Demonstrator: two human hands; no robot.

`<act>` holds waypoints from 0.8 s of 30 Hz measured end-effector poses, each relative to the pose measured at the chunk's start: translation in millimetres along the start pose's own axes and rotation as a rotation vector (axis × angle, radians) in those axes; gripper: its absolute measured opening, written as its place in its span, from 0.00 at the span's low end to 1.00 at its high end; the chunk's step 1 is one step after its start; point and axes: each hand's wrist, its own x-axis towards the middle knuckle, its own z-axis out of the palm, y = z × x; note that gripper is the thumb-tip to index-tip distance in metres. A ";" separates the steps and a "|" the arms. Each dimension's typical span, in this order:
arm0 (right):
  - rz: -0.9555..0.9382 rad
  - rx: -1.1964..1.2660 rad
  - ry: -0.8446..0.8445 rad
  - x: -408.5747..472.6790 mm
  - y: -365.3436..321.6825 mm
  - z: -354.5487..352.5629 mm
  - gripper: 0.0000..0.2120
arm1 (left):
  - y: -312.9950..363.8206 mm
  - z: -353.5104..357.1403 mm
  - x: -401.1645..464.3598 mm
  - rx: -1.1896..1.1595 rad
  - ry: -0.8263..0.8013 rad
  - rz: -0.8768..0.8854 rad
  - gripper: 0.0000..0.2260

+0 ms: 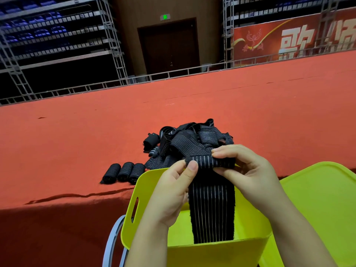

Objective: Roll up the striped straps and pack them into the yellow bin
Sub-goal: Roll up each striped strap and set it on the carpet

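We see even, fairly bright light on the red bench (231, 97), while the seating racks (54, 35) behind sit dim. A soft shadow falls below the bench's front edge; wide-angle distortion bends straight lines near the edges.

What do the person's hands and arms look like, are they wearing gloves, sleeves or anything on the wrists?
Both the left hand and the right hand are bare, with no gloves. No rings, watch or wristbands show. Both forearms are bare as far as the frame's lower edge, so no sleeves are in view. The fingers have short, unpainted nails.
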 end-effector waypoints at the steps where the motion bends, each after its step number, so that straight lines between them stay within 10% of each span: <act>1: -0.010 -0.008 -0.003 0.3 1.0 0.3 0.17 | -0.1 0.5 -1.7 -0.010 -0.026 0.026 0.08; 24: 0.377 0.279 0.008 -3.3 0.6 -1.8 0.18 | -5.0 -12.3 2.8 -0.051 0.021 0.033 0.23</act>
